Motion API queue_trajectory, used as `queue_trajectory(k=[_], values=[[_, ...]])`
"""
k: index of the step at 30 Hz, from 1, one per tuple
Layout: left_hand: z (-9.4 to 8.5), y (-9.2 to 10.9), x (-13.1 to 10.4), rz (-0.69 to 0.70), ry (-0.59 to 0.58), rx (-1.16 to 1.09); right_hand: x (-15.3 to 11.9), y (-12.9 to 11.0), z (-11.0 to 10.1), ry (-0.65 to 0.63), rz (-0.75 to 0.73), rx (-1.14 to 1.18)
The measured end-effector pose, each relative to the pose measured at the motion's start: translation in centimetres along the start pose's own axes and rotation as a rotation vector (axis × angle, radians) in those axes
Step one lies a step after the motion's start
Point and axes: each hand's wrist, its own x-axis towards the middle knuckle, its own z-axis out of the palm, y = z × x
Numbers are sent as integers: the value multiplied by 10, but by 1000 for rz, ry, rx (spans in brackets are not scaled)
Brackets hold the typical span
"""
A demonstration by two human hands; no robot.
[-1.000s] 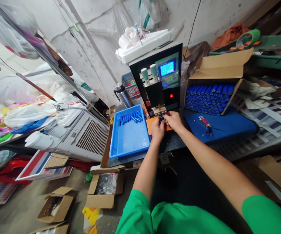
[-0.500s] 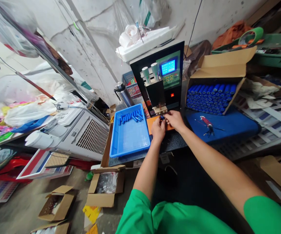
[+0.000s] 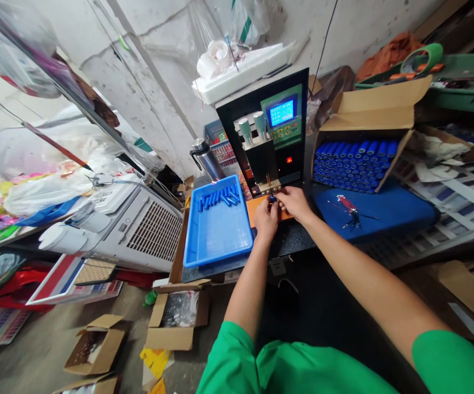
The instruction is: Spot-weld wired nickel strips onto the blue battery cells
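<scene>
1. Head view, centre: a small blue cylinder [image 3: 272, 198], mostly hidden by fingers, is just below the metal tips of a black, box-shaped machine [image 3: 253, 117] with a lit blue screen [image 3: 282, 113]. It is above an orange flat plate [image 3: 257, 211] near the front edge of the dark speckled tabletop [image 3: 290, 244].
2. Head view, hands: the left hand [image 3: 266, 217] pinches the cylinder between narrowed fingers. The right hand [image 3: 294, 203] has its bent fingertips at the cylinder's right side; whether they grip it cannot be told.
3. Head view, left: a blue rectangular plastic tray [image 3: 220, 235] covers the tabletop's front left corner, with loose blue cylinders [image 3: 219, 197] along the tray's far edge. Behind the tray stands a steel flask [image 3: 208, 161] with a dark handle.
4. Head view, right: an open brown cardboard box [image 3: 368, 112] holds stacked blue cylinders [image 3: 350, 167]. Before it, red, white and black wires [image 3: 350, 208] lie bunched on a blue flat surface [image 3: 397, 210].
</scene>
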Motion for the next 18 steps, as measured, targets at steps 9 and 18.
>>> queue_trajectory(k=[9,18], values=[[2,0,2,-12,-17,-7,-8,-1,-6,-11,-3,-19],[0,2,-4,92,24,165,-29,-4,-19,4,-288,-482]])
